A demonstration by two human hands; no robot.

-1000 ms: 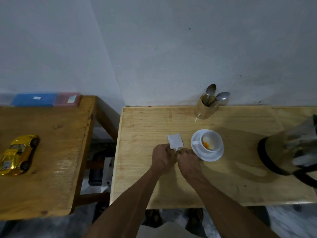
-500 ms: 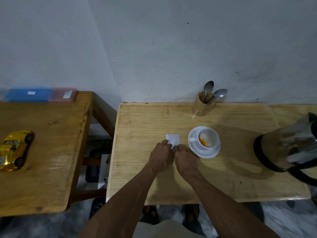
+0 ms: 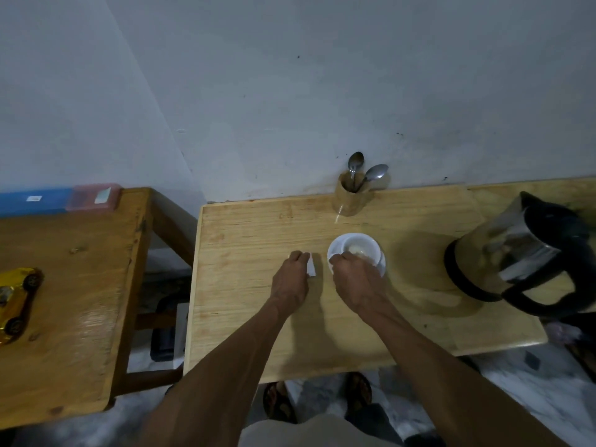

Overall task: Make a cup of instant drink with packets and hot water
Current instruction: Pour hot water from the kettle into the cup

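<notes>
A white cup (image 3: 360, 247) stands on a white saucer (image 3: 381, 265) in the middle of the light wooden table (image 3: 258, 233), with pale and orange powder in its bottom. My left hand (image 3: 289, 280) pinches a small white packet (image 3: 311, 268) just left of the saucer, low over the table. My right hand (image 3: 354, 279) is curled shut over the saucer's near-left rim, against the cup's left side. Whether its fingers hold anything is hidden. A glass kettle (image 3: 522, 262) with a black handle and base stands to the right.
A wooden holder (image 3: 351, 199) with two metal spoons (image 3: 374, 173) stands by the wall behind the cup. On a second, darker table (image 3: 80, 285) to the left lie a yellow toy car (image 3: 16, 296) and a blue-and-pink box (image 3: 61, 199). A gap separates the tables.
My hands were together on the packet and have come apart. The left keeps the packet; the right has moved to the cup and saucer. The view has shifted slightly.
</notes>
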